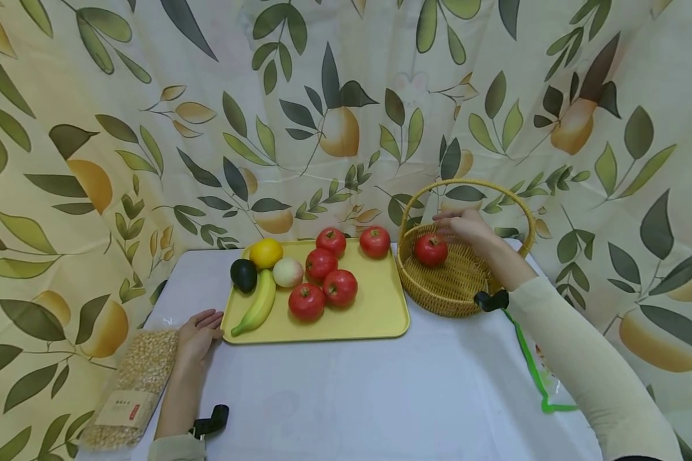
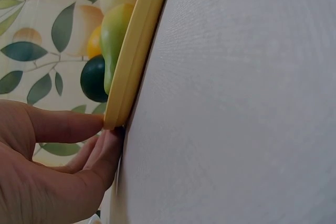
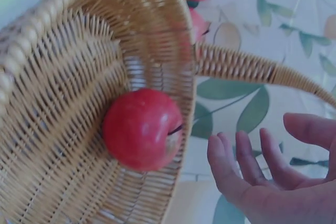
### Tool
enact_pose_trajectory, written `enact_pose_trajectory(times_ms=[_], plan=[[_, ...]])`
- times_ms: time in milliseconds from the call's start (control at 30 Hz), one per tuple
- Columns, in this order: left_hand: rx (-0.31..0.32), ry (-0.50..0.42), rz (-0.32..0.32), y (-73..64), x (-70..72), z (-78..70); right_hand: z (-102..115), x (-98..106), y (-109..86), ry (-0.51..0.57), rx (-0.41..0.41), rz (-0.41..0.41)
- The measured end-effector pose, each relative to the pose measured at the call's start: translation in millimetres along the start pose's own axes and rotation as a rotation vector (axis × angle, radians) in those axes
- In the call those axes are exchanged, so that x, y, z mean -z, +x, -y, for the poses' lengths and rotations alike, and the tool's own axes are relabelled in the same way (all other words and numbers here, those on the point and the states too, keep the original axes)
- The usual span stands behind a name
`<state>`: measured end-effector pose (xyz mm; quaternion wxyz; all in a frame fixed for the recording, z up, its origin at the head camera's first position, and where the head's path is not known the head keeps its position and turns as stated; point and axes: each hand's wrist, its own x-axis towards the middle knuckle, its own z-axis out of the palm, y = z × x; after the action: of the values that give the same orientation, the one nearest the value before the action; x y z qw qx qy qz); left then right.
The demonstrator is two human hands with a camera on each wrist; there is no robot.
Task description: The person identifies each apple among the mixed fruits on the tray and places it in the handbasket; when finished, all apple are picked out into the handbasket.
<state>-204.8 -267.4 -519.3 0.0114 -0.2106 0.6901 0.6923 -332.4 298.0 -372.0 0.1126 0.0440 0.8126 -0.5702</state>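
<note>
At the near left corner of a yellow tray [image 1: 375,328], my left hand [image 1: 197,336] pinches the rim; the left wrist view has its thumb on the tray edge [image 2: 128,77] and fingertips against the lower side. Over a wicker basket [image 1: 438,301], my right hand [image 1: 467,227] is held with loosely bent fingers and nothing in them. A red apple [image 1: 431,250] lies inside the basket, apart from the hand; the right wrist view shows this apple [image 3: 142,129] against the woven wall. On the tray are several red apples [image 1: 340,288], a banana [image 1: 257,304], a lemon [image 1: 266,254], a peach [image 1: 288,273] and a dark green avocado [image 1: 244,276].
A clear bag of pale kernels [image 1: 144,365] lies by my left forearm. Under my right forearm is a green-edged bag [image 1: 533,358], partly hidden. The basket's tall handle [image 1: 467,182] arches over its opening. A patterned curtain [image 1: 346,128] hangs behind the white table [image 1: 334,397].
</note>
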Motion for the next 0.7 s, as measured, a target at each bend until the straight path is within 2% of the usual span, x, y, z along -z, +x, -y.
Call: enact_pose_trajectory(times_ms=[100,433,533,700], plan=[[-0.001,0.000,-0.002,1.1,0.1,0.2,3,-4,-8.8,-0.044,0.031,0.012],[0.006,-0.010,-0.004,0.3,0.4,0.5,11,-29,-35.7,-0.078,0.117,0.025],[0.005,-0.007,-0.002,0.0,0.2,0.1,12,-38,-44.6,-0.089,0.134,0.051],[0.007,0.004,-0.005,0.1,0.6,-0.3,15,-56,-53.0,-0.040,0.148,0.118]])
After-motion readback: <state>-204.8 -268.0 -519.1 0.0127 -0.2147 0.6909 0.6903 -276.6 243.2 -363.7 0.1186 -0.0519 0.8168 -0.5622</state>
